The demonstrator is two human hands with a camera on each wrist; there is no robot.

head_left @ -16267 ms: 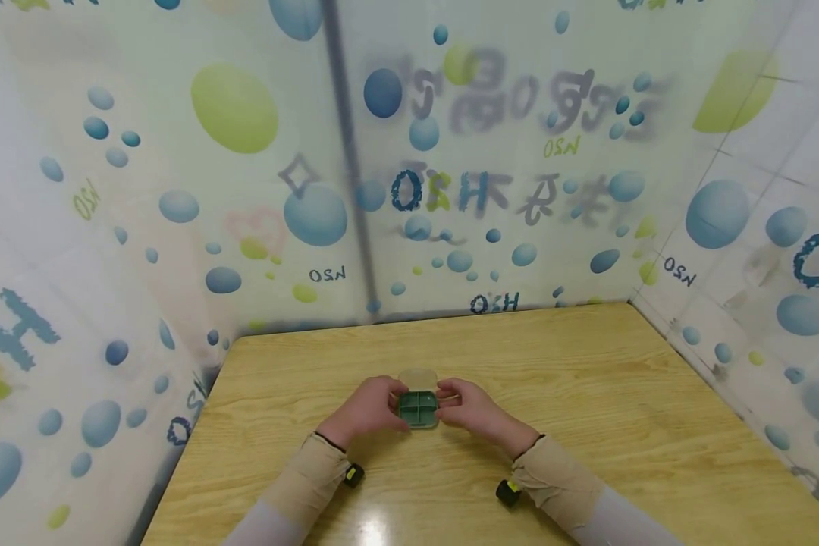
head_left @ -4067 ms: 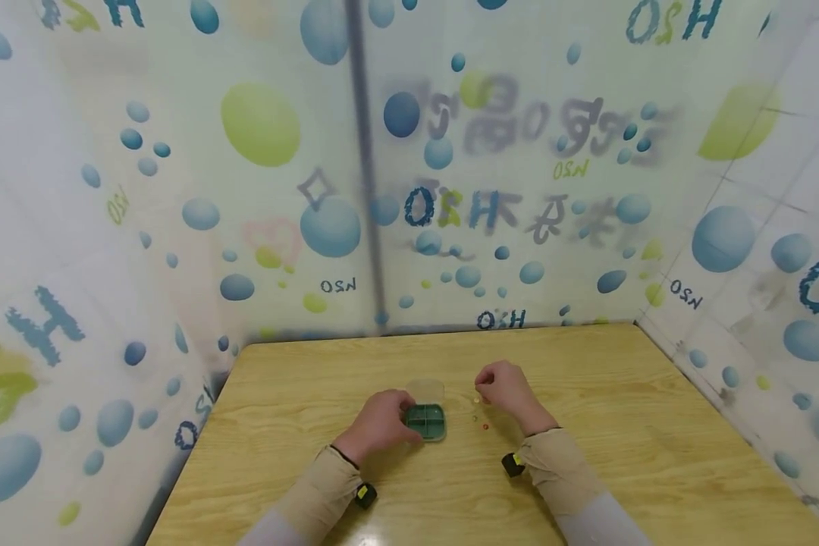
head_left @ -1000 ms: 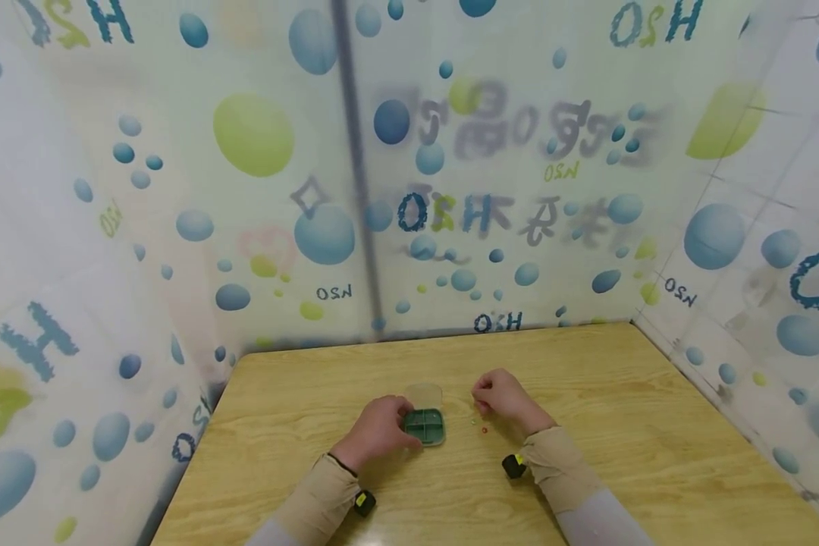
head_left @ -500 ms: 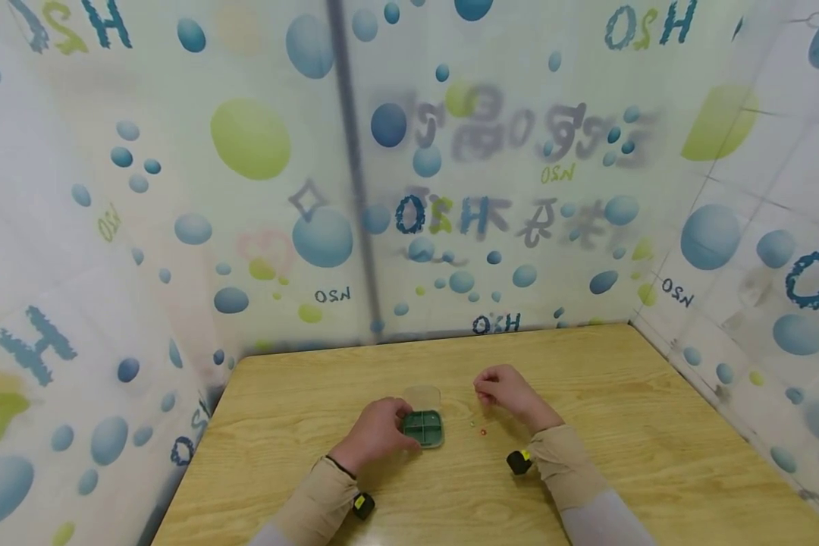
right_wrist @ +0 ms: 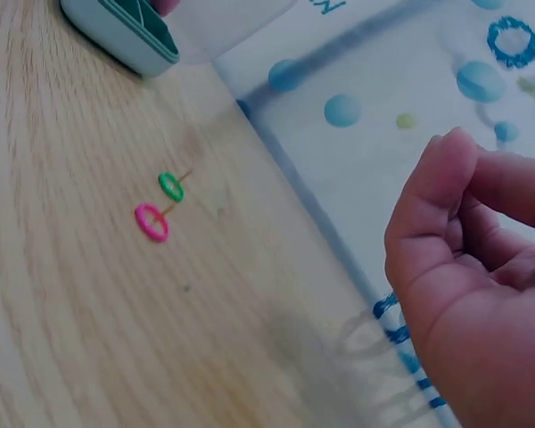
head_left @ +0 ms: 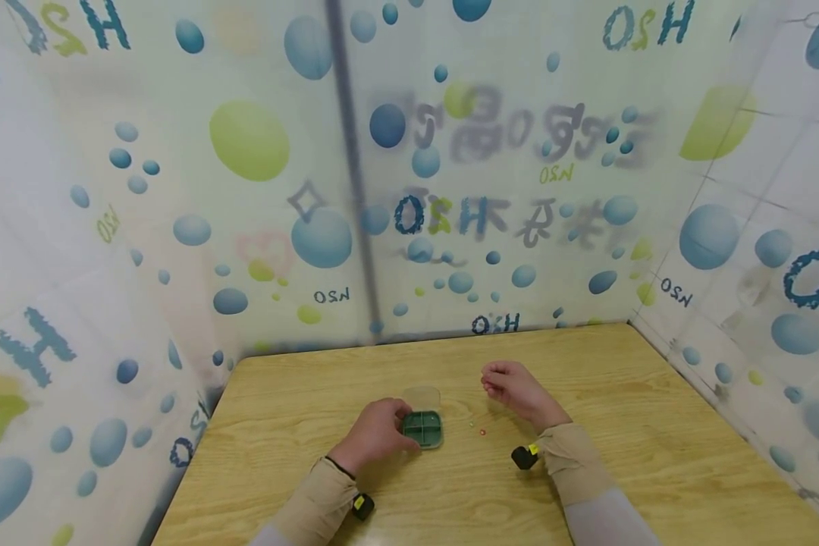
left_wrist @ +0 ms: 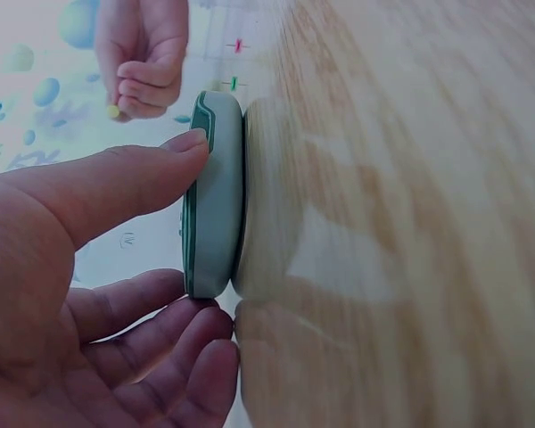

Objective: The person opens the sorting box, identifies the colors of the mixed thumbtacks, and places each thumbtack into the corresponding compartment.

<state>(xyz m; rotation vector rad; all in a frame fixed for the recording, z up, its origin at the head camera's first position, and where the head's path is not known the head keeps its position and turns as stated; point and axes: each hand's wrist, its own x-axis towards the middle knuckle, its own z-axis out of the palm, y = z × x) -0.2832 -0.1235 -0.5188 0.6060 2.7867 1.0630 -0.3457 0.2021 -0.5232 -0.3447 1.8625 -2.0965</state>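
A small green pill box (head_left: 423, 442) with four-way dividers lies on the table, its clear lid (head_left: 422, 396) flipped back. My left hand (head_left: 374, 431) holds its left side; the left wrist view shows the thumb on the top rim and fingers against the lower side. To the right of the box, my right hand (head_left: 522, 390) is raised over the table, thumb and forefinger together. A tiny yellow stud earring (left_wrist: 113, 111) shows at its fingertips in the left wrist view. Between box and right hand lie a green stud earring (right_wrist: 163, 186) and a pink one (right_wrist: 141, 222), pins pointing alike.
The wooden table (head_left: 300, 387) reaches back to a pale curtain (head_left: 280, 189) printed with blue and green dots. A tiled wall side stands at the right. Each wrist carries a small black camera, such as the left one (head_left: 363, 506).
Both hands were at the box at first. Later the earrings lie to its right, and the yellow one has left the table in my right hand, which has just moved slightly right and back.
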